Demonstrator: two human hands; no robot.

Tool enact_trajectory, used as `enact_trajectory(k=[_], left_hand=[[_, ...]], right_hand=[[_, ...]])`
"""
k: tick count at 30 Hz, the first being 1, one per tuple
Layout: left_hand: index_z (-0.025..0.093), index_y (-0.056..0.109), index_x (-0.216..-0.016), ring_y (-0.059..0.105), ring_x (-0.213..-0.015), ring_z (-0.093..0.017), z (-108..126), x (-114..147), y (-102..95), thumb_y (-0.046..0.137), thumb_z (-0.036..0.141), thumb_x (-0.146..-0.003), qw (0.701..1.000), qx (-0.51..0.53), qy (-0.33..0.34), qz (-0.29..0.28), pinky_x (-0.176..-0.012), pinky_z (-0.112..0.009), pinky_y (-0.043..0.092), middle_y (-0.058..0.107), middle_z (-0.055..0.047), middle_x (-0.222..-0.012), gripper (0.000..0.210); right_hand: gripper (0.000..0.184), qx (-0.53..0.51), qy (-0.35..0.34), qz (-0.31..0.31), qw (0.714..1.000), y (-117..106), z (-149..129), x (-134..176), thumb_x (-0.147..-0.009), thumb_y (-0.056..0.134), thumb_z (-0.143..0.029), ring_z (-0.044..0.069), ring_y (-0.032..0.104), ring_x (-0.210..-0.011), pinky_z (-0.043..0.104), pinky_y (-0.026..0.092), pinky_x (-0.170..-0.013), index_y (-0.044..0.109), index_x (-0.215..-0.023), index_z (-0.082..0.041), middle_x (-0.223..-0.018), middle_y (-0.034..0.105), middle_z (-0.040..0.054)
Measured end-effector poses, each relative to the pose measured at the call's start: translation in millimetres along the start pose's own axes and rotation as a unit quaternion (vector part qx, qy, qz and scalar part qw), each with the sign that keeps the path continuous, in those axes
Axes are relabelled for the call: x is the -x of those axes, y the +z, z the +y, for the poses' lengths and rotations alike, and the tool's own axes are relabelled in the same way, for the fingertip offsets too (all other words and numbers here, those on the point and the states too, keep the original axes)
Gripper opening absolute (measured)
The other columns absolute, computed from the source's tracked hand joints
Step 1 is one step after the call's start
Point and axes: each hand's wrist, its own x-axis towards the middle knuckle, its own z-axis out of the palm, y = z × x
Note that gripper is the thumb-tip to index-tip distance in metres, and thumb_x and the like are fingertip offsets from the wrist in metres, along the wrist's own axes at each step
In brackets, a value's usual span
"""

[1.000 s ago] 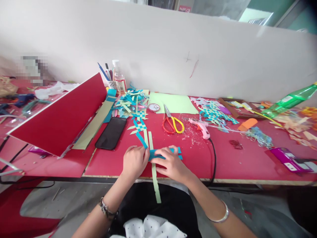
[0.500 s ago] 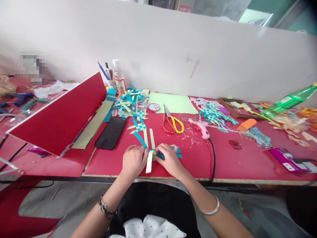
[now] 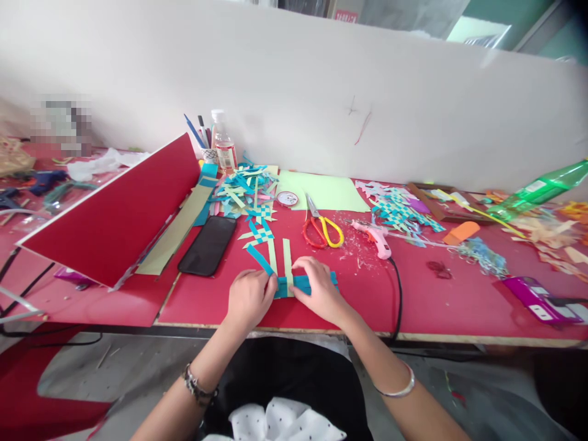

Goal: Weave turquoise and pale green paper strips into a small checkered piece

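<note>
One pale green paper strip now crosses the flat blue strips on the red tabletop; the end jutting toward me has gone. My left fingers pinch the blue; my right fingers are spread apart.

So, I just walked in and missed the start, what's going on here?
A person is at work over a red table. The left hand holds the blue paper strips at their left end, while the right hand touches a pale green strip crossing them. Scissors and a pink glue gun lie beyond, both unheld.
</note>
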Motion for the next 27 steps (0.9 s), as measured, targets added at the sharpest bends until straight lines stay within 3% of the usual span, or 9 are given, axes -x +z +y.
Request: enact_trajectory(k=[3, 5, 11, 27], left_hand=[[0.018, 0.052, -0.058, 0.054, -0.059, -0.014, 0.3, 0.1, 0.5, 0.031, 0.028, -0.085, 1.000, -0.009, 0.001, 0.001, -0.057, -0.023, 0.034, 0.060, -0.002, -0.060, 0.036], [0.018, 0.052, -0.059, 0.054, -0.059, -0.014, 0.4, 0.4, 1.4, 0.031, 0.029, -0.085, 1.000, -0.015, 0.007, 0.007, -0.057, -0.023, 0.034, 0.059, -0.002, -0.059, 0.035], [0.018, 0.052, -0.061, 0.054, -0.058, -0.013, -1.3, 2.1, 3.2, 0.031, 0.027, -0.085, 1.000, -0.010, 0.026, 0.012, -0.061, -0.024, 0.036, 0.059, -0.002, -0.060, 0.033], [0.018, 0.053, -0.063, 0.054, -0.058, -0.013, -1.7, 3.8, 4.3, 0.032, 0.026, -0.084, 0.999, -0.020, 0.030, 0.011, -0.059, -0.023, 0.035, 0.059, -0.002, -0.060, 0.031]], right_hand=[[0.039, 0.001, -0.031, -0.103, 0.994, -11.4, 3.7, -0.5, -0.073, 0.055, -0.029, 0.020, 0.041, -0.108, 0.036, 0.030, -0.088, 0.040, -0.109, -0.026, -0.112, 0.048, 0.0050], [0.036, 0.000, -0.034, -0.133, 0.991, -15.6, 5.4, -2.3, -0.073, 0.055, -0.029, 0.018, 0.041, -0.107, 0.035, 0.028, -0.088, 0.042, -0.107, -0.027, -0.112, 0.049, 0.0034], [0.020, -0.003, -0.044, -0.150, 0.988, -13.6, 4.0, -8.9, -0.075, 0.055, -0.027, 0.016, 0.045, -0.101, 0.037, 0.026, -0.089, 0.049, -0.094, -0.024, -0.105, 0.053, 0.0019], [0.019, -0.004, -0.067, -0.158, 0.985, -10.8, -2.0, -13.2, -0.072, 0.058, -0.028, 0.016, 0.046, -0.100, 0.035, 0.030, -0.087, 0.051, -0.089, -0.022, -0.102, 0.052, 0.0029]])
